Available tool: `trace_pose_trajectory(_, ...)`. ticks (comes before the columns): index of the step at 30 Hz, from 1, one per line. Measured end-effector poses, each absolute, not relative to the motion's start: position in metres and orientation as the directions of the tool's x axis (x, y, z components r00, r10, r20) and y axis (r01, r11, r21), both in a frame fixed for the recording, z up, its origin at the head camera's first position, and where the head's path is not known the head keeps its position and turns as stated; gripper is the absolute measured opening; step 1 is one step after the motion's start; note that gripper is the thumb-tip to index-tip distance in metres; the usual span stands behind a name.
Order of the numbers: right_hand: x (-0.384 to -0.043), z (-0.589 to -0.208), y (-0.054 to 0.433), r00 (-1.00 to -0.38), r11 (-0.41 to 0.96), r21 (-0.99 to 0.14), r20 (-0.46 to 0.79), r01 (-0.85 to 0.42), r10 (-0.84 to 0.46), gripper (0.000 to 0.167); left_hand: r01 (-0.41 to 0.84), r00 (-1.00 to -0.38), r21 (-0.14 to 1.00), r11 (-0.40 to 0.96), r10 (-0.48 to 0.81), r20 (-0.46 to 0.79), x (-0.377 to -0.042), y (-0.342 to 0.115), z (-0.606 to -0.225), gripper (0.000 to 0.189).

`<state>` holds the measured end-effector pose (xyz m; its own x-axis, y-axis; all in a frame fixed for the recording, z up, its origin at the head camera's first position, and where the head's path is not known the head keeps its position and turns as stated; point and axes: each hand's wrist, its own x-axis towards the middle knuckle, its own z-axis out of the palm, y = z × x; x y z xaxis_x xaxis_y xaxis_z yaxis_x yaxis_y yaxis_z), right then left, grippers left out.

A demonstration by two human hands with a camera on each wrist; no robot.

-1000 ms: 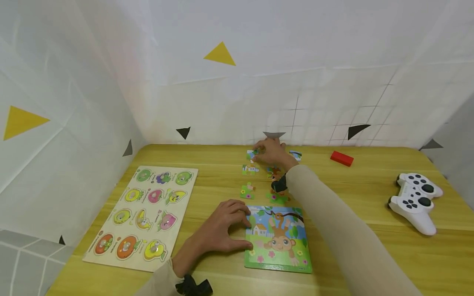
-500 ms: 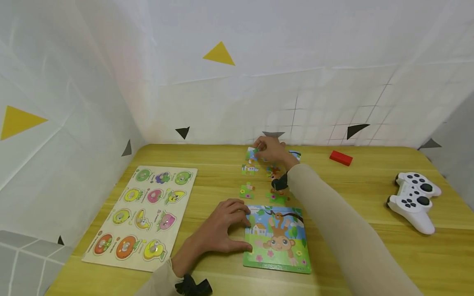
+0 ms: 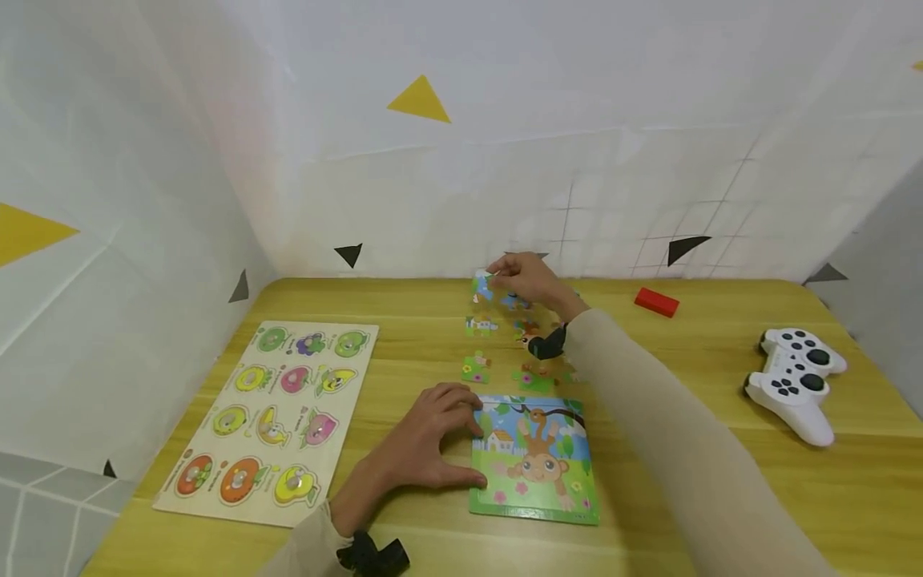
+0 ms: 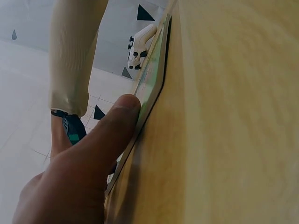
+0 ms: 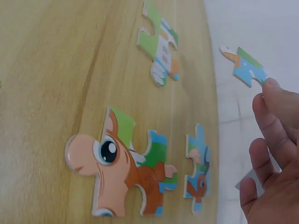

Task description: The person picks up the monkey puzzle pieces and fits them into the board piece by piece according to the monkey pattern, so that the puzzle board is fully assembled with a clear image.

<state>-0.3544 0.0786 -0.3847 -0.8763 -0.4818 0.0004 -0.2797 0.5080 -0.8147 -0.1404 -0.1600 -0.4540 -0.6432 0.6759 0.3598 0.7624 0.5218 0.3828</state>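
My right hand (image 3: 530,276) pinches a jigsaw puzzle piece (image 5: 247,67) between thumb and index finger. This blue, green and orange piece is held up off the table in the right wrist view. Below it lie loose puzzle pieces: one with a house (image 3: 479,325), one with a monkey's eye (image 5: 110,154) and one with flowers (image 3: 474,369). Several others are partly hidden by my right hand and wrist. My left hand (image 3: 425,441) rests at the left edge of a square monkey puzzle board (image 3: 534,465). Its thumb touches the board's edge in the left wrist view.
On the left lies a wooden fruit peg board (image 3: 270,401). A red block (image 3: 657,302) sits at the back right, and a white game controller (image 3: 796,385) lies at the far right. White sheeting (image 3: 461,184) hangs behind the table (image 3: 685,353).
My right hand has lifted the puzzle piece from the table and tilted it up. The left hand keeps its place on the board. The head view has shifted slightly.
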Motion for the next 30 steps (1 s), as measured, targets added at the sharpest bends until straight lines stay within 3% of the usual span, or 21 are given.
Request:
trace_pose_trajectory(10,-0.348,-0.37,0.094,-0.882,0.439,-0.853,0.049,-0.281,-0.469,0.025,0.76,-0.647,0.384,0.525,0.672,0.36,-0.145,-0.161,-0.448,0.051)
trace_pose_trajectory(18,-0.331,-0.367,0.11,-0.87,0.401,-0.857,0.102,-0.323,-0.483,0.032,0.752,-0.655,0.387,0.534,0.672,0.346,-0.147,-0.162,-0.446,0.051)
trace_pose_trajectory(30,-0.307,-0.366,0.129,-0.869,0.427,-0.834,0.117,-0.349,-0.481,0.032,0.73,-0.673,0.429,0.532,0.669,0.317,-0.149,-0.166,-0.447,0.046)
